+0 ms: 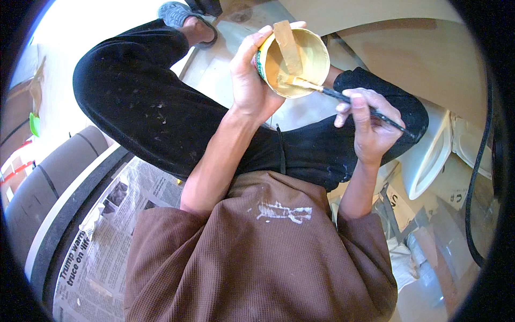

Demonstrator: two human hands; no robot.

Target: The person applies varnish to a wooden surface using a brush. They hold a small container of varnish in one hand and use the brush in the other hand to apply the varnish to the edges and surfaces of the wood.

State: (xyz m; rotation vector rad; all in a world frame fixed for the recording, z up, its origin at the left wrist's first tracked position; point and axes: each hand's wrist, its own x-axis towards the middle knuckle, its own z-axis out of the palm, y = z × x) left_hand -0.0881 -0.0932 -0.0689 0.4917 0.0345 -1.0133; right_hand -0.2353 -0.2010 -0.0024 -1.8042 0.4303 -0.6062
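My left hand (252, 75) is wrapped round a paint can (320, 49), tilted so that its inside faces me. Pale yellow paint coats the inner wall and the bottom. A flat wooden stir stick (286, 45) leans in the can, its upper end sticking out past the rim beside my left fingers. Between the fingers and thumb of my right hand (374, 121) is a paintbrush (343, 97) with a dark handle. Its yellow-coated bristles reach over the rim into the can, near the foot of the stick.
Newspaper (107, 236) lies at my left, beside a grey padded roll (70, 166). My bent legs in black trousers (145, 96) frame the can. A large curved beige panel (418, 59) stands at far right, white curved pieces (429, 155) below it. A black cable (472, 214) hangs at the right edge.
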